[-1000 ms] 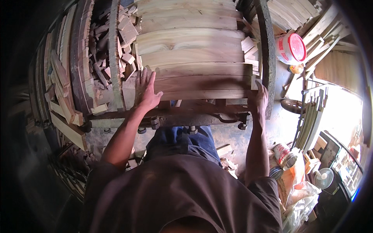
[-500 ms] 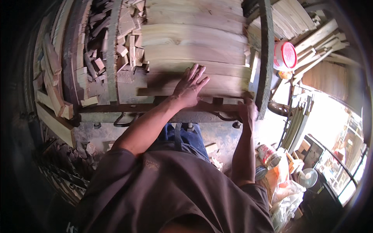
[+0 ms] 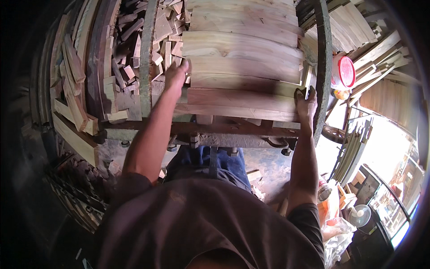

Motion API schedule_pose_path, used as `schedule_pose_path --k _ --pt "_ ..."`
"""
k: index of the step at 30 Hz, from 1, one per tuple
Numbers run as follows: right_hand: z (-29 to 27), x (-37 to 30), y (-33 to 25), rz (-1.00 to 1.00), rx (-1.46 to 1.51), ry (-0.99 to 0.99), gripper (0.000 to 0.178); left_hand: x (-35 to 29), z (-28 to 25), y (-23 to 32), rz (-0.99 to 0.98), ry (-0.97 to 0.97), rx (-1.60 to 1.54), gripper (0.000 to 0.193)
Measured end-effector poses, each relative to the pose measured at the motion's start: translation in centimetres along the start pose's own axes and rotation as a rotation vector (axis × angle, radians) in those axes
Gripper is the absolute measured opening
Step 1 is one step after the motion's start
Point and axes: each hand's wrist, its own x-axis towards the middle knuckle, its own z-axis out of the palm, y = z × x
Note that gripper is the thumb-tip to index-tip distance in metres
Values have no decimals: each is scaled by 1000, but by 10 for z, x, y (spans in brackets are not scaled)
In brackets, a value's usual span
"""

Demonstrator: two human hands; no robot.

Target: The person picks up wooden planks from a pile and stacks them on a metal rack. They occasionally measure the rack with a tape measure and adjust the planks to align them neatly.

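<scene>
A panel of pale wooden boards (image 3: 244,60) lies side by side in front of me, running up to the top of the view. Its nearest strips (image 3: 242,98) sit just beyond a rusty metal frame bar (image 3: 215,138). At the panel's left ends is my left hand (image 3: 177,75), its fingers loosely bent against the edge and partly hidden. My right hand (image 3: 306,105) rests at the right ends of the near strips, with thumb and fingers apart. Neither hand is wrapped round a board.
An upright-looking dark metal bar (image 3: 323,67) borders the panel on the right. Wood offcuts (image 3: 132,58) pile up at the left, beside long stacked planks (image 3: 71,89). A tub with a red rim (image 3: 346,72) stands at the right, and a small fan (image 3: 359,216) sits lower right.
My left hand has gone from lying spread on the near boards to the panel's left edge. My right hand has moved up along the right ends. The view has shifted slightly.
</scene>
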Motion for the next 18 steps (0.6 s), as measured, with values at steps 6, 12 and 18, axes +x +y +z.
schedule_pose_path --k 6,12,18 --pt "30 91 -50 -33 223 -98 83 115 -9 19 -7 -260 -434 39" --pt "56 147 -48 106 693 -335 25 102 14 54 123 -187 -207 34" --pt "17 101 -119 -10 868 149 25 38 -21 102 177 -40 -840 26"
